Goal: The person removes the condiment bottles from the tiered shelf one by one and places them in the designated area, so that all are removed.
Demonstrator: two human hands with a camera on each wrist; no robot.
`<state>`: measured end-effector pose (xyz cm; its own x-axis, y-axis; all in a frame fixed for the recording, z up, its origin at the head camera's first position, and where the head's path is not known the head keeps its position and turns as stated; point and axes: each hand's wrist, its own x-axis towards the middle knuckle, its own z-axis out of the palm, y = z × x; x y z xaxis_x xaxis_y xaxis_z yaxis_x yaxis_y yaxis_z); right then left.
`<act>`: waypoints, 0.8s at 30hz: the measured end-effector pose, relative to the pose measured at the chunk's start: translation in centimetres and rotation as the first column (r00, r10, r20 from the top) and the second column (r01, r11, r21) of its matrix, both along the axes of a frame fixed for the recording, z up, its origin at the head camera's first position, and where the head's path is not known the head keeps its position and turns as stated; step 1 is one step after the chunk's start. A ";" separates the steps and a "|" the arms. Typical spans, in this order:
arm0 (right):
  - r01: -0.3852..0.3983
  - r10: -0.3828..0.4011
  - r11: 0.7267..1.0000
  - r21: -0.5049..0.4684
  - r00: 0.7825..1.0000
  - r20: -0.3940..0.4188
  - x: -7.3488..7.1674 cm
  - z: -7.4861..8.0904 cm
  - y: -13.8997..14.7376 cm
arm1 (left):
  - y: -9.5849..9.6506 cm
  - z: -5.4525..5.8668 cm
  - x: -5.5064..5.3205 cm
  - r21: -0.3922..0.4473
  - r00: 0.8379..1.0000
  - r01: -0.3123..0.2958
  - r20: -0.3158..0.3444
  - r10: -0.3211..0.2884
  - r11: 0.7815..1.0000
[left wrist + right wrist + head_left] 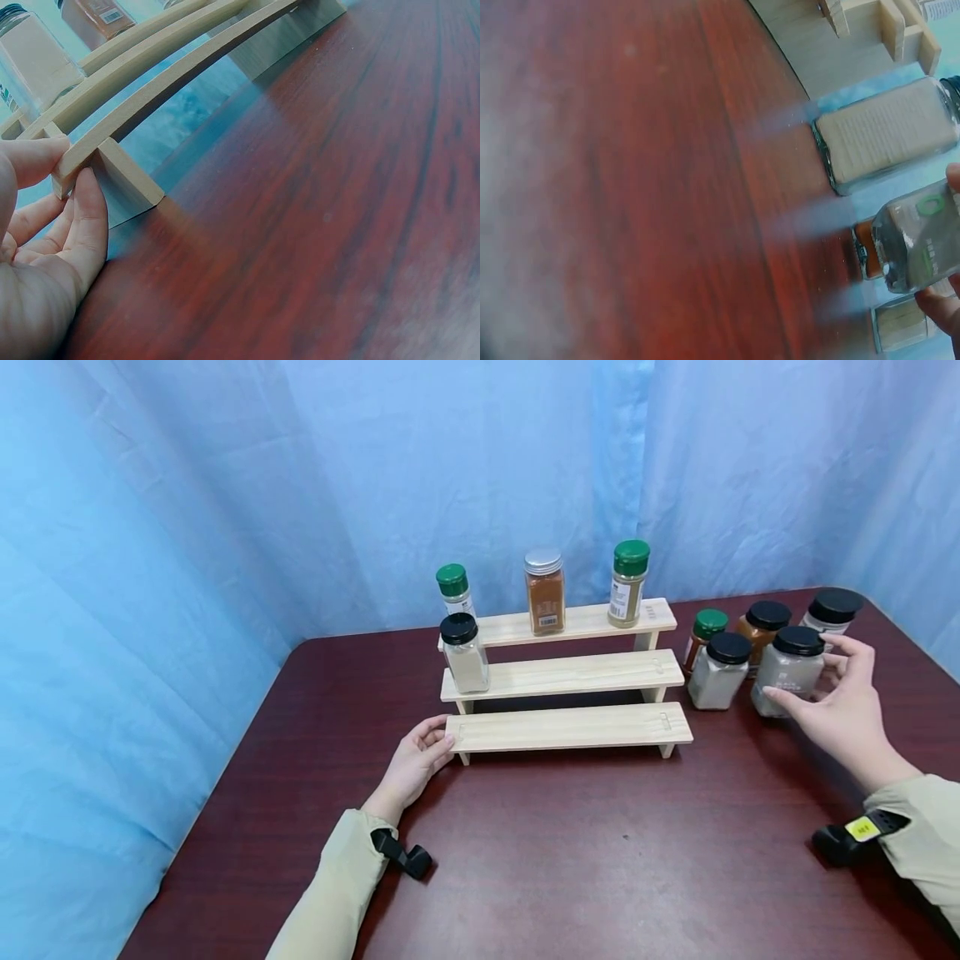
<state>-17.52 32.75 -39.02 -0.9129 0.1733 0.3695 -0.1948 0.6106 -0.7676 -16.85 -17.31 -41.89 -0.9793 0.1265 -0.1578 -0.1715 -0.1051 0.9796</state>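
Right hand (851, 702) fingers pinch the grey jar (786, 675), right side of the table (555, 852); swinging left might clip 4 neighbouring jars (717, 683). Left hand (414, 766) fingers pinch the rack (570, 728); tugging could topple its 4 bottles (546, 597).

Pale khaki on the left sleeve (330, 887), loosely creased, and the right sleeve (930, 835) matches! There's a black left strap (385, 842) with a stubby left camera (418, 862); the right strap (890, 821), black again, flashes a yellow label (862, 828), a dark right camera (834, 845) beside it.

Light blue curtains (375, 485) hang behind a dark-red table (570, 868).
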 end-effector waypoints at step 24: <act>-0.013 0.015 1.000 -0.028 0.996 0.091 -0.8 -0.9 -0.1 | 0.0 0.1 0.0 0.007 1.000 0.002 -0.001 -0.002 1.000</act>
<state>-18.34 32.64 -39.88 -0.9449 0.1691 0.2802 -0.1318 0.5871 -0.7987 -16.84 -17.28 -41.76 -0.9792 0.1291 -0.1565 -0.1711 -0.1112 0.9790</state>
